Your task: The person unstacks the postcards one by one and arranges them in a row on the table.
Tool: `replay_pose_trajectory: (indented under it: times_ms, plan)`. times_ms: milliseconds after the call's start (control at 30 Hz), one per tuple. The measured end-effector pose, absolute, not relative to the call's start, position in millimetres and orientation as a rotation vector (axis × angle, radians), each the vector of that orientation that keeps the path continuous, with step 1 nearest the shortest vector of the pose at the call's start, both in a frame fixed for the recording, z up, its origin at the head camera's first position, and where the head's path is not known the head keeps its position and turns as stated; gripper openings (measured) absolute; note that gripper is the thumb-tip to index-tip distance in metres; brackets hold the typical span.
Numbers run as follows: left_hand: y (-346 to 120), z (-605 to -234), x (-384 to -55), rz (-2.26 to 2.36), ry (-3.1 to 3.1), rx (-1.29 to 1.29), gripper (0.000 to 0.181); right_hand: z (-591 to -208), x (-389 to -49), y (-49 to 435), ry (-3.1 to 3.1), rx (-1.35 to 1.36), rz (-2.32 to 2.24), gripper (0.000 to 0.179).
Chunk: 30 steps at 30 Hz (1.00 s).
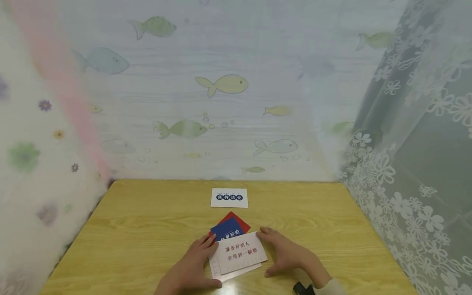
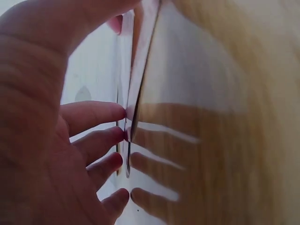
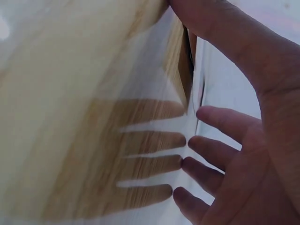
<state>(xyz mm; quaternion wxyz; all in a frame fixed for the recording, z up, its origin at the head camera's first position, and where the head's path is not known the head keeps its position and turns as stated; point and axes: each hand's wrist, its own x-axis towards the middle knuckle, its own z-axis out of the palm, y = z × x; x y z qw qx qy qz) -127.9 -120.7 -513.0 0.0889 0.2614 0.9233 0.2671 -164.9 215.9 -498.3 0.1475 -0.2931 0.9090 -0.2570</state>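
Observation:
In the head view a small pile of cards lies near the front of the table. On top is a white card (image 1: pixel 243 262) with red characters, tilted slightly. Beneath it show another pale card (image 1: pixel 215 271), a blue card (image 1: pixel 225 230) with white characters, and a red card (image 1: pixel 240 222). My left hand (image 1: pixel 191 264) is at the pile's left side, its extended fingers touching the card edges (image 2: pixel 136 79). My right hand (image 1: pixel 287 252) curves loosely by the right side, index finger at the top card's corner; its other fingers (image 3: pixel 206 150) rest on the tabletop.
Behind the pile a separate white card (image 1: pixel 229 203) with blue circles lies flat on the wooden table (image 1: pixel 155 221). A fish-patterned cloth (image 1: pixel 228 143) hangs along the back edge. Lace curtain (image 1: pixel 413 213) borders the right side, and a flowered cloth (image 1: pixel 48 164) the left.

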Motion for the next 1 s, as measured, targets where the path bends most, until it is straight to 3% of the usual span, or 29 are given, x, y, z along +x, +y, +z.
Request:
replay_pose_trajectory:
  times_ms: [300, 600, 1000]
  plan:
    - [-118, -518, -134, 0.798, 2.773, 0.738, 0.100, -503, -172, 211, 2.632, -0.853, -0.768, 0.113]
    - [-120, -529, -141, 0.978, 2.744, 0.782, 0.105, -500, -174, 208, 2.616, -0.792, -0.839, 0.102]
    - [-119, -535, -139, 1.121, 2.732, 0.716, 0.107, -505, -173, 211, 2.615, -0.756, -0.847, 0.100]
